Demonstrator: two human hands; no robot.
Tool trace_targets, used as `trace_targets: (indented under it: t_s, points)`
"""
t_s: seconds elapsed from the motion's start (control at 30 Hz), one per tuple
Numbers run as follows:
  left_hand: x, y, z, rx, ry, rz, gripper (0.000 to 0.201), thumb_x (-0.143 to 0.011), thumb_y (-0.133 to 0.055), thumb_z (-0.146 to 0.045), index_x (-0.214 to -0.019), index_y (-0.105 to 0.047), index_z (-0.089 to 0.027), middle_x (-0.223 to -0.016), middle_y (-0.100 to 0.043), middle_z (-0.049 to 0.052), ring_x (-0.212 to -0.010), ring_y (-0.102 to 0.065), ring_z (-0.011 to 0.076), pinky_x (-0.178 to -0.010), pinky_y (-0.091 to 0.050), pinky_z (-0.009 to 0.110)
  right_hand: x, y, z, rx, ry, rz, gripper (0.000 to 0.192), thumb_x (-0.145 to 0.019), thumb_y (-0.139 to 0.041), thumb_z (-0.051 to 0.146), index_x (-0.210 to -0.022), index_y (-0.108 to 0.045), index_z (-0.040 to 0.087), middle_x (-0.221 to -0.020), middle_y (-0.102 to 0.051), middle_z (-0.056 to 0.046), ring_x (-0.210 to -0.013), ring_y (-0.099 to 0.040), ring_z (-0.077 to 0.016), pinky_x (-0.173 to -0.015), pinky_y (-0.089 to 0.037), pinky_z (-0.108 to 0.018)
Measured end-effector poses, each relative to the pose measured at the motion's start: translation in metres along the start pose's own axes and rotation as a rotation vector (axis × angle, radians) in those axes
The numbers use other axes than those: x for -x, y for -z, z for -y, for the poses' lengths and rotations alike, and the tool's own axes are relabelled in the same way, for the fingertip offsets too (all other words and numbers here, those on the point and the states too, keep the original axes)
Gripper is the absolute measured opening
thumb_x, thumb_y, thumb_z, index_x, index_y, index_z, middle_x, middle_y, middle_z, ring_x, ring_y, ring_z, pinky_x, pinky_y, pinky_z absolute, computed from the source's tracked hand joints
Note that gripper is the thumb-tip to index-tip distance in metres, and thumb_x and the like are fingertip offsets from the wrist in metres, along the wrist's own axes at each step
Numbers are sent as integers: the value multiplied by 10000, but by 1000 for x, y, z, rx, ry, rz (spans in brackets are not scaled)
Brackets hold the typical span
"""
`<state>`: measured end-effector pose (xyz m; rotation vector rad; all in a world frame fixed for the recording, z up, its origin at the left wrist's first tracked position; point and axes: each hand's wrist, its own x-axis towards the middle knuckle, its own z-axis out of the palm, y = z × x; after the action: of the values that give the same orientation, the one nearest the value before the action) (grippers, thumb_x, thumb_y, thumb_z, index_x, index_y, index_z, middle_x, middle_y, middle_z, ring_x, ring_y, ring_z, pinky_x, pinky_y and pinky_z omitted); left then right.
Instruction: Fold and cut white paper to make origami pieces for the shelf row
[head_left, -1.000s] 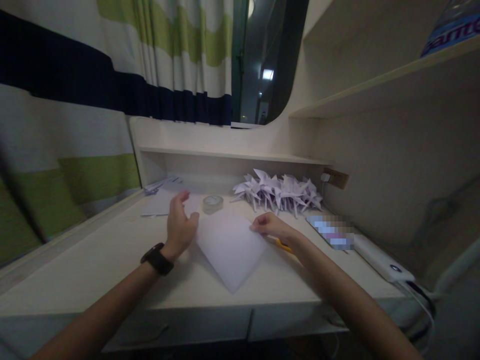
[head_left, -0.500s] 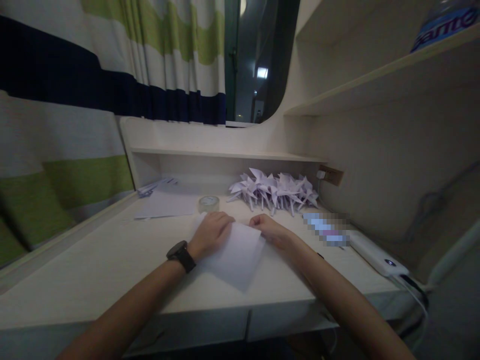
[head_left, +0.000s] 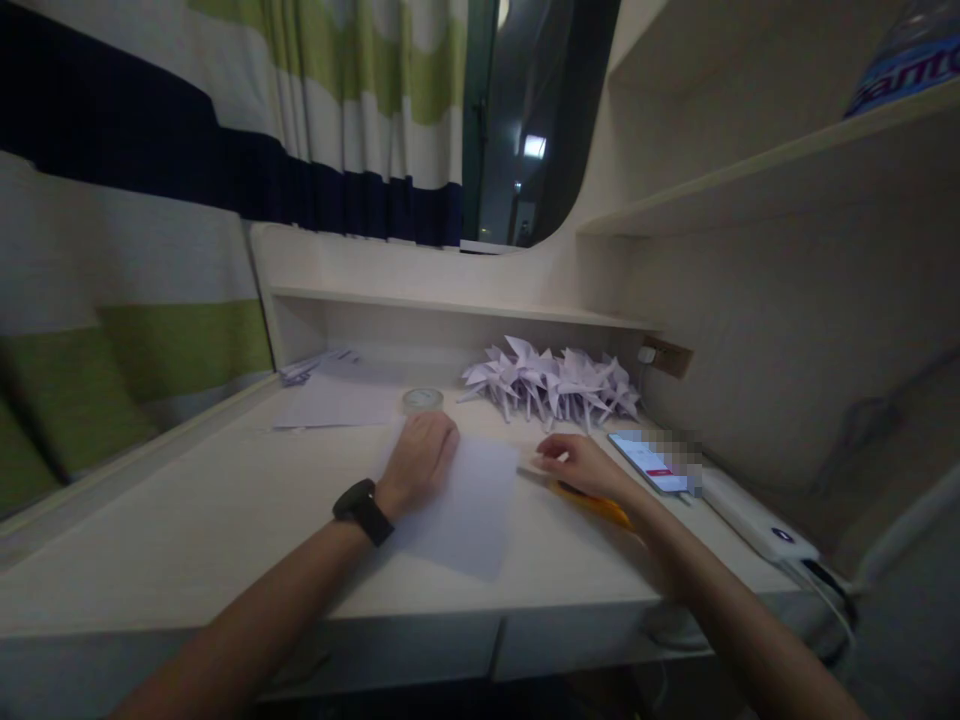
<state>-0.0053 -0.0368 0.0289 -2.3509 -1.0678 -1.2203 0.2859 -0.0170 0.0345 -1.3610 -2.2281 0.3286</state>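
A sheet of white paper (head_left: 469, 510) lies on the desk in front of me. My left hand (head_left: 420, 460), with a black watch on its wrist, rests palm down on the sheet's left part; its fingers are stretched over the paper and slightly blurred. To the right of the sheet is my right hand (head_left: 577, 463), off the paper, its fingers loosely curled and the thumb a little apart. Below that hand lies an orange-handled tool (head_left: 596, 507), with a pale flat end pointing at the paper. My hand and forearm cover part of it, so its kind is unclear.
Behind the sheet stands a roll of clear tape (head_left: 423, 400). More paper (head_left: 337, 395) lies at the back left. Several folded paper pinwheels (head_left: 551, 380) are heaped at the back. To the right are a phone (head_left: 651, 462) and a white power strip (head_left: 750, 520) with cables.
My right hand has let go of the paper's upper right corner and moved right, over the orange-handled tool. The sheet's raised corner has come down flat. My left hand stays on the paper.
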Motion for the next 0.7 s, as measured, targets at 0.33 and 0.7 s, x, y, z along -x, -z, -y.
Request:
trace_targets:
  t_s: [0.33, 0.7]
  points:
    - [-5, 2, -2, -87, 2, -36, 254, -974, -274, -236, -811, -466, -199, -778, -542, 48, -789, -505, 215, -803, -365, 387, 55, 12, -21, 240, 49, 167, 286, -843, -563, 296, -1070, -680, 167, -1002, -638, -117, -913, -591, -227, -829, -438, -313]
    - [-10, 4, -6, -280, 73, 52, 271, -961, -300, -248, -781, -497, -202, -776, -605, 73, -797, -549, 248, -769, -335, 402, 50, -16, 11, 180, 204, 24, 264, -804, -552, 104, -1032, -677, 152, -951, -600, -105, -877, -540, -206, -784, -412, -297]
